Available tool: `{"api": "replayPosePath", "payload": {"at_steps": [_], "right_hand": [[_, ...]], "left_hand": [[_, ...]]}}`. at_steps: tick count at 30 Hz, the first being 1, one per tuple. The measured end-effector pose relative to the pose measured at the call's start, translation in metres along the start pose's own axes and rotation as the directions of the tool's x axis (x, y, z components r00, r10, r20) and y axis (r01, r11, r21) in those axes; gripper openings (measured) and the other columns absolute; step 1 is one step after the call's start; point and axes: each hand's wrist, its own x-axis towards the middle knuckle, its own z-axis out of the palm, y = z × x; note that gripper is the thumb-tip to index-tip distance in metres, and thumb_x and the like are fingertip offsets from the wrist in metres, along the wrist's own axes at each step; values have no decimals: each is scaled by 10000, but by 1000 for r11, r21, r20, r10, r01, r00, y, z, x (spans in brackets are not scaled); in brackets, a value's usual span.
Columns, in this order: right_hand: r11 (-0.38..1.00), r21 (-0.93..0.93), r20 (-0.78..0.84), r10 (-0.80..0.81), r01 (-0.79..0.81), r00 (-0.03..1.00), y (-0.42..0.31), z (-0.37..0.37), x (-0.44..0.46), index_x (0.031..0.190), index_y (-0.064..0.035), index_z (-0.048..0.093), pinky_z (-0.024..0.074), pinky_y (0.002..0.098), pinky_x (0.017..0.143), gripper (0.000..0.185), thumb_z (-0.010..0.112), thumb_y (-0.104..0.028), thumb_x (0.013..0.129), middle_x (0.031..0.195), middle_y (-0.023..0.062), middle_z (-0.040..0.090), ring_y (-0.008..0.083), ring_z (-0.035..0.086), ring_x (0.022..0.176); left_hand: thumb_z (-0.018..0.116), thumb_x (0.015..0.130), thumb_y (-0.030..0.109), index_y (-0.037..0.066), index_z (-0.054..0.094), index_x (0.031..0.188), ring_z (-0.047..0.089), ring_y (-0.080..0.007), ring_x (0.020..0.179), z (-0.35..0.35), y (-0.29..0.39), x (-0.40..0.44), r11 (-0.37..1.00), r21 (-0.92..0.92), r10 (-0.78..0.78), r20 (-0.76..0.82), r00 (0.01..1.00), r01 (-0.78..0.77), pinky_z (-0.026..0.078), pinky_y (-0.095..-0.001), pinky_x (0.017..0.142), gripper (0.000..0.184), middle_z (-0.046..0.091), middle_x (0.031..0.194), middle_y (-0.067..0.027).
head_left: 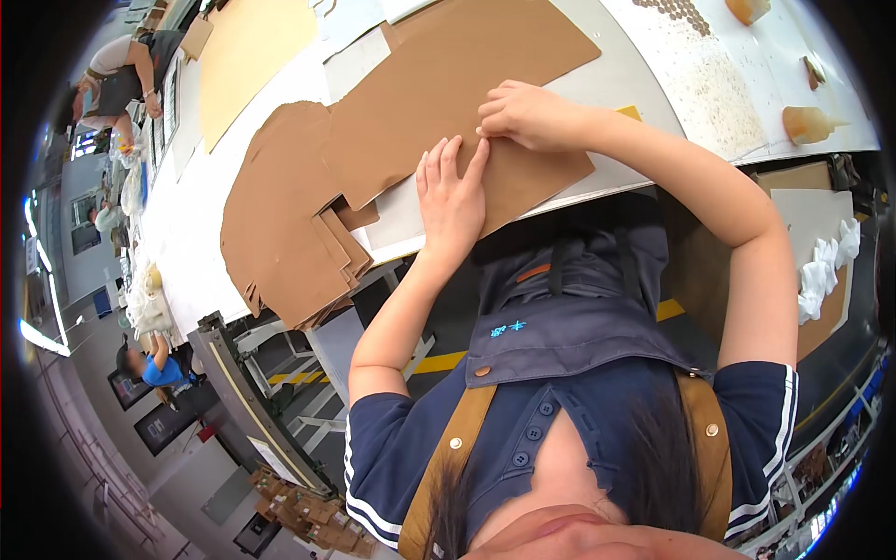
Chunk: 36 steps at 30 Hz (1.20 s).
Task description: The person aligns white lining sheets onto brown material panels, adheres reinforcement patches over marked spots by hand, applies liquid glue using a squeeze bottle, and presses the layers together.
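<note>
My left hand (454, 201) lies with its fingers spread and stretched out, at the left edge of a smaller brown leather-like piece (537, 179) near the table's front edge. Close to its thumb, my right hand (528, 116) has its fingers curled into a pinch, over the place where that piece meets a large brown leather-like sheet (439, 79). Whatever is between the right fingertips is hidden. To the left lies a pile of brown leather-like sheets (280, 205), with stepped cut corners beside a small gap.
A pale yellow sheet (252, 61) lies on the white table (191, 252). Two squeeze bottles of amber liquid, one of them (810, 125), are at the right, near a speckled sheet (714, 93). White crumpled pieces (821, 275) sit on a lower shelf. Other people are at the far left.
</note>
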Motion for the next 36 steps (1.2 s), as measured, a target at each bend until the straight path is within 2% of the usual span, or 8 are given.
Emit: {"api": "replayPosePath", "payload": {"at_steps": [2,11,14,17,20,23,29,36], "right_hand": [[968,226,-92,130,-107,987,4,6,-6,932,-59,732,439,371,1011,123,651,-45,841,928,24,666,220,609,977],[981,-192,109,-14,35,994,-11,-1,4,974,-55,736,439,366,1012,146,654,-66,853,974,15,684,205,603,1002],[975,-206,81,-72,87,994,-10,1,2,1010,-50,737,439,372,1020,187,650,-66,844,993,19,677,214,602,1022],[996,-28,-197,73,-80,978,-10,19,-19,987,-82,738,435,374,1035,184,649,-59,828,1004,25,666,239,588,1074],[980,-93,-319,136,-174,938,-26,26,-26,987,-60,739,439,398,1033,194,649,-58,815,998,50,653,261,585,1056],[953,-225,-377,105,-201,920,-42,34,-22,964,-42,731,432,411,1056,187,637,-72,806,986,49,634,252,587,1031],[871,-466,-243,42,-155,969,-58,33,-11,990,-10,699,396,429,1143,223,625,-94,798,1009,51,636,225,604,1009],[933,-237,-389,164,-270,907,-50,34,-21,968,-61,726,355,444,1174,192,632,-81,801,997,13,624,208,591,1041]], "left_hand": [[604,910,59,135,623,1380,461,-343,1360,1,-3,-4,995,-98,-26,-20,999,24,353,-489,1142,476,526,1397,-145],[626,904,82,124,647,1329,489,-326,1334,1,2,-1,1000,12,-11,-18,1000,12,359,-496,1150,428,550,1375,-129],[632,907,88,129,653,1323,494,-318,1329,1,-3,1,1000,-5,-1,-34,999,1,355,-496,1154,418,556,1370,-120],[621,901,56,132,658,1319,507,-313,1296,-3,-10,5,994,-108,-10,-35,999,6,355,-491,1146,426,564,1337,-113],[602,858,5,130,673,1286,511,-318,1249,-4,-21,12,985,-170,21,-24,1000,-24,356,-495,1136,452,564,1267,-108],[580,805,-44,121,690,1251,497,-316,1222,-4,-25,18,980,-189,60,-31,998,-65,356,-498,1119,489,554,1207,-92],[595,785,-31,124,708,1225,482,-309,1244,-5,-27,20,984,-127,127,-11,992,-128,353,-484,1118,480,552,1210,-81],[600,793,-18,115,708,1215,473,-304,1250,-7,-21,18,989,-25,145,-40,989,-146,346,-490,1128,455,546,1190,-80]]}}
